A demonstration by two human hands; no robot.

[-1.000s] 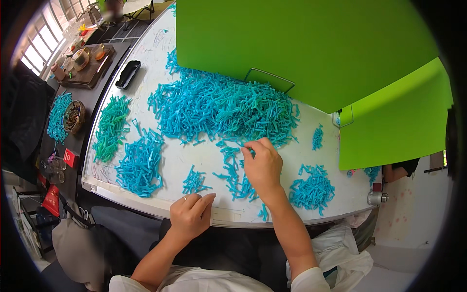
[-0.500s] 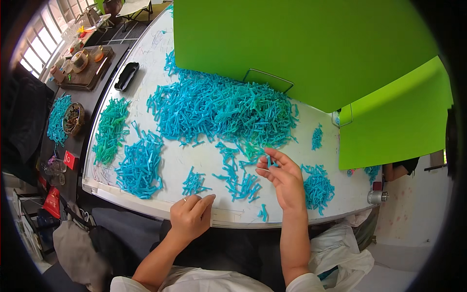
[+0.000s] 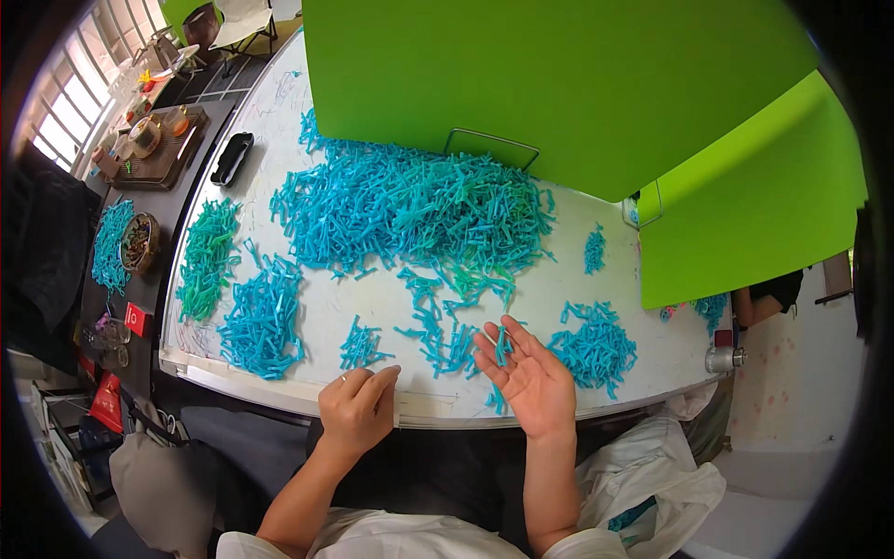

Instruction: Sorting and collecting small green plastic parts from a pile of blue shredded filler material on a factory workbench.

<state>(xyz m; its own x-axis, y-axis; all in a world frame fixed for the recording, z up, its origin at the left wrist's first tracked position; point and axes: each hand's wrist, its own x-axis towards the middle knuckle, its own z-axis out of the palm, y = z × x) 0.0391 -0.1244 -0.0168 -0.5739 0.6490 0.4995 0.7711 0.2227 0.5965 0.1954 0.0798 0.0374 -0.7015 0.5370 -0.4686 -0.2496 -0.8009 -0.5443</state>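
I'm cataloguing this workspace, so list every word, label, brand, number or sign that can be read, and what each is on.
Red box: small white marking, not copied out here.
White tabletop: thin scribbles, no readable words.
Blue and green pieces: no lettering to make out.
Anything else is too small or blurred to read.

I'm counting two hands over one white table: a left hand and a right hand. One big heap of blue-green pieces is sprawling there, one green pile and two mid-sized blue piles are lying around it, single pieces defying my count. Two large green panels are looming; one black tray is sitting nearby.
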